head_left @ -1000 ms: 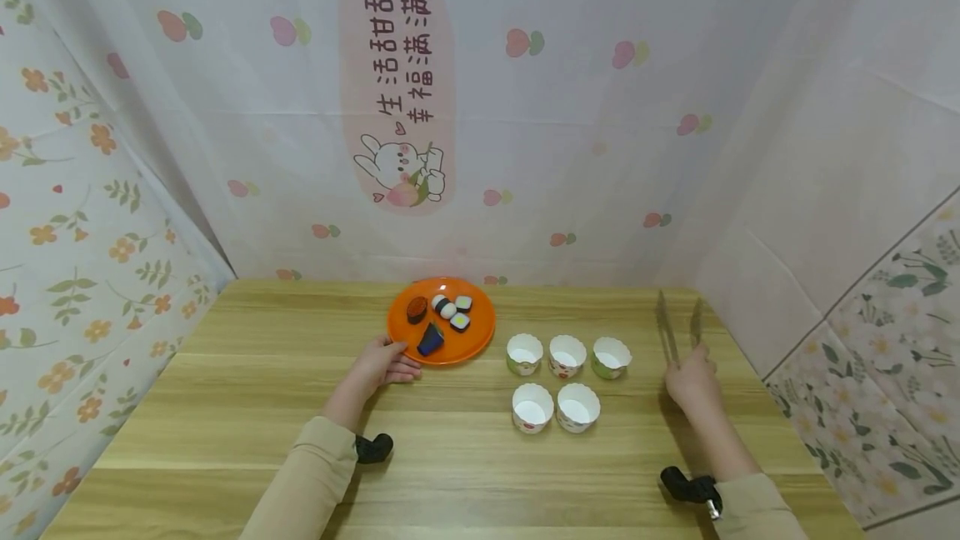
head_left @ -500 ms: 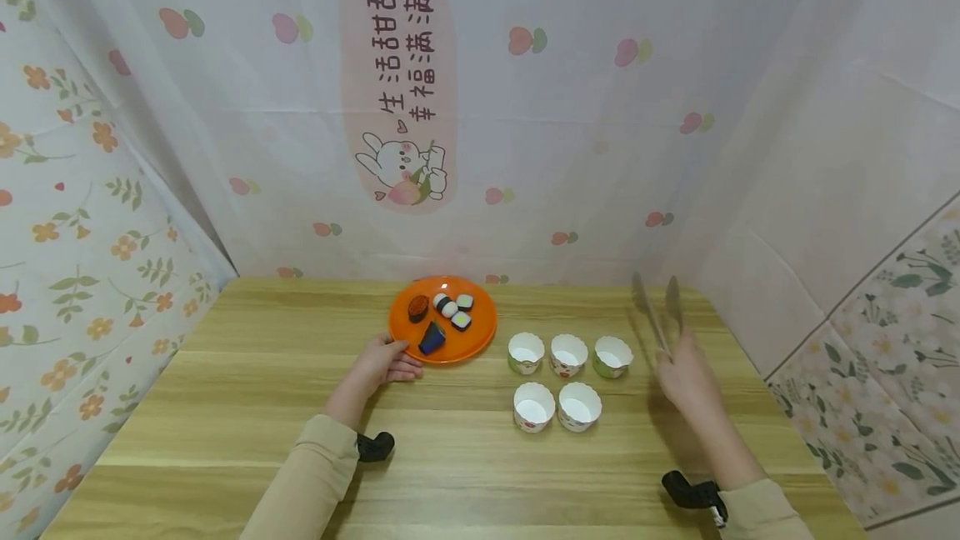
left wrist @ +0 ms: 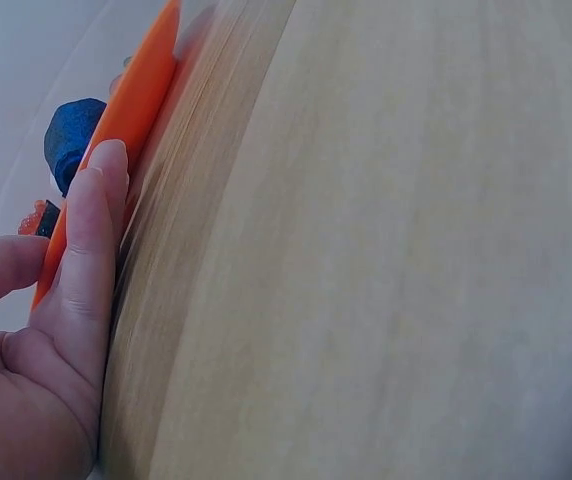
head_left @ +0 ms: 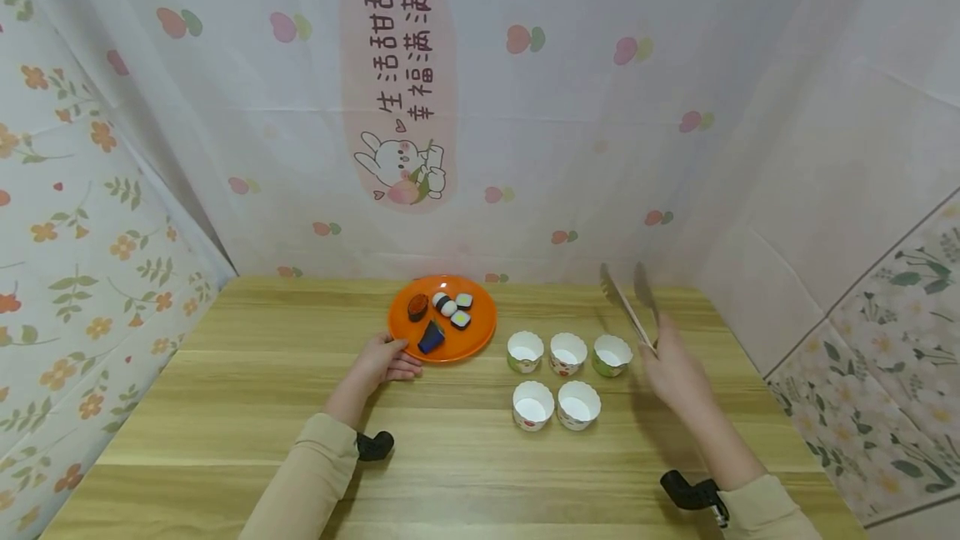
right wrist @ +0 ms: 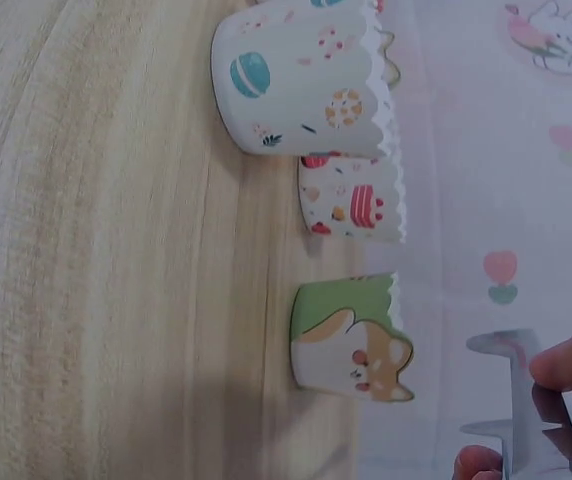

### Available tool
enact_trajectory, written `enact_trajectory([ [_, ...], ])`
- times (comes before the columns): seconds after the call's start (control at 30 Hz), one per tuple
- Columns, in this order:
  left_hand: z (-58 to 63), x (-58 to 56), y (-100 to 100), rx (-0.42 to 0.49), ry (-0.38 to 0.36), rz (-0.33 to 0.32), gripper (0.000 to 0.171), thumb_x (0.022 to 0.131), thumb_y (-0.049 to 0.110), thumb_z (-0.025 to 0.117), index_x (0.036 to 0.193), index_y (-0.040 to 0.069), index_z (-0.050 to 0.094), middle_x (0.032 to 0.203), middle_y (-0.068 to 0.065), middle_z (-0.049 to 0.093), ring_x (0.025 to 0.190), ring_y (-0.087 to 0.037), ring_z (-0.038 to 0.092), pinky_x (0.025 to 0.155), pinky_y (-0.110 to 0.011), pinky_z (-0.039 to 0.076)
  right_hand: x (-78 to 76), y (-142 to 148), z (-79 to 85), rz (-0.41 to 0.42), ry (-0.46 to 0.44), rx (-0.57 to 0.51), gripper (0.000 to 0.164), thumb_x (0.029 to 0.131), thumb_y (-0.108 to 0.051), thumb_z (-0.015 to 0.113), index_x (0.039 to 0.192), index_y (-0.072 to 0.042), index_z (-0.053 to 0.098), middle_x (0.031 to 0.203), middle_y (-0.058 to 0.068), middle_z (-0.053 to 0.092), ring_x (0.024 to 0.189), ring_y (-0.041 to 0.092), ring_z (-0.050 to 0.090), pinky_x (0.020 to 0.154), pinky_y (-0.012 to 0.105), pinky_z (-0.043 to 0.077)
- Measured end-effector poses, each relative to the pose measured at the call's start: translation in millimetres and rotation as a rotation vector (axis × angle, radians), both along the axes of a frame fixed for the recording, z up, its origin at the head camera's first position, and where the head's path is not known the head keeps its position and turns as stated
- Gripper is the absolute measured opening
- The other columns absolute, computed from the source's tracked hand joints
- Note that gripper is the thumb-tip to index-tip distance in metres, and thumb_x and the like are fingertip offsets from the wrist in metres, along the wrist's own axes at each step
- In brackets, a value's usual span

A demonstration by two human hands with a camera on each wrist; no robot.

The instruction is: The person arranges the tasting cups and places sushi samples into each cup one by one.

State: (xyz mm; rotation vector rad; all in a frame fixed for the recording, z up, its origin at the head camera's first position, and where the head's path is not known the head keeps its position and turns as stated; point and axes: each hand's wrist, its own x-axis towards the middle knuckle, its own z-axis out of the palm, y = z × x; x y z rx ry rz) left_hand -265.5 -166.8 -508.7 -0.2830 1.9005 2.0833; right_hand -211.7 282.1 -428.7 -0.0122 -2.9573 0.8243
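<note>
My left hand (head_left: pixel 384 362) pinches the near left rim of an orange plate (head_left: pixel 482 330), thumb on top and fingers below, as the left wrist view also shows. Toy sushi lies on the plate: a roe-topped piece (head_left: pixel 417 307), a white piece with a black band (head_left: pixel 444 304), two small rolls (head_left: pixel 461 319) and a dark blue cone-shaped roll (head_left: pixel 431 337). My right hand (head_left: pixel 677 373) grips metal tongs (head_left: pixel 628 307) with their arms spread and nothing between the tips. The tongs are raised right of the cups, pointing to the back of the table.
Several white-lined paper baking cups (head_left: pixel 567 354) stand upright in two rows on the wooden table (head_left: pixel 450 473), between the plate and the tongs. A printed cloth (head_left: pixel 585 148) hangs behind the table, with a floral one (head_left: pixel 97 257) at the left.
My right hand has moved left with the tongs, toward the cups, and the tips have swung left and up. The left hand and the plate have stayed in place.
</note>
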Motion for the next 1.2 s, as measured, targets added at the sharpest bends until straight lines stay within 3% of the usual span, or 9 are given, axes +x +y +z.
enact_trajectory([
  [0.27, 0.7, 1.2, 0.2, 0.008, 0.001, 0.001, 0.021, 0.103, 0.012, 0.041, 0.114, -0.006, 0.036, 0.073, -0.016, 0.068, 0.060, -0.022, 0.069, 0.056, -0.030, 0.057, 2.4, -13.3, 7.7, 0.055, 0.046, 0.043, 0.067, 0.100, -0.022, 0.047, 0.146, 0.013, 0.012, 0.114, 0.032, 0.053, 0.095, 0.044, 0.057, 0.073, 0.056, 0.050],
  [0.6, 2.3, 1.6, 0.5, 0.003, -0.001, 0.006, 0.023, 0.103, 0.012, 0.041, 0.116, -0.006, 0.037, 0.073, -0.016, 0.068, 0.061, -0.022, 0.069, 0.056, -0.030, 0.057, 2.5, -28.7, 8.6, 0.134, 0.099, 0.103, 0.062, 0.098, -0.021, 0.051, 0.142, 0.014, 0.026, 0.117, 0.033, 0.057, 0.101, 0.047, 0.059, 0.078, 0.059, 0.049],
  [0.8, 2.9, 2.3, 0.2, 0.006, 0.003, 0.005, 0.023, 0.103, 0.011, 0.041, 0.116, -0.007, 0.037, 0.073, -0.017, 0.067, 0.060, -0.022, 0.069, 0.056, -0.030, 0.057, 5.0, -40.3, 11.0, 0.185, 0.124, 0.133, 0.060, 0.096, -0.021, 0.056, 0.141, 0.012, 0.031, 0.114, 0.027, 0.061, 0.083, 0.033, 0.064, 0.062, 0.047, 0.052],
  [0.93, 3.8, 3.0, 0.3, 0.008, 0.004, 0.002, 0.023, 0.103, 0.011, 0.040, 0.116, -0.007, 0.037, 0.072, -0.016, 0.067, 0.060, -0.022, 0.068, 0.056, -0.030, 0.057, 5.6, -48.4, 13.4, 0.211, 0.121, 0.145, 0.059, 0.095, -0.023, 0.059, 0.140, 0.006, 0.036, 0.112, 0.022, 0.062, 0.071, 0.022, 0.058, 0.053, 0.036, 0.047],
  [1.2, 4.0, 2.7, 0.6, 0.009, -0.004, 0.004, 0.022, 0.103, 0.011, 0.040, 0.115, -0.007, 0.037, 0.072, -0.016, 0.067, 0.060, -0.022, 0.068, 0.056, -0.030, 0.057, 3.8, -63.2, 15.1, 0.271, 0.106, 0.166, 0.058, 0.094, -0.021, 0.061, 0.140, 0.004, 0.037, 0.115, 0.023, 0.062, 0.083, 0.027, 0.062, 0.057, 0.039, 0.050],
])
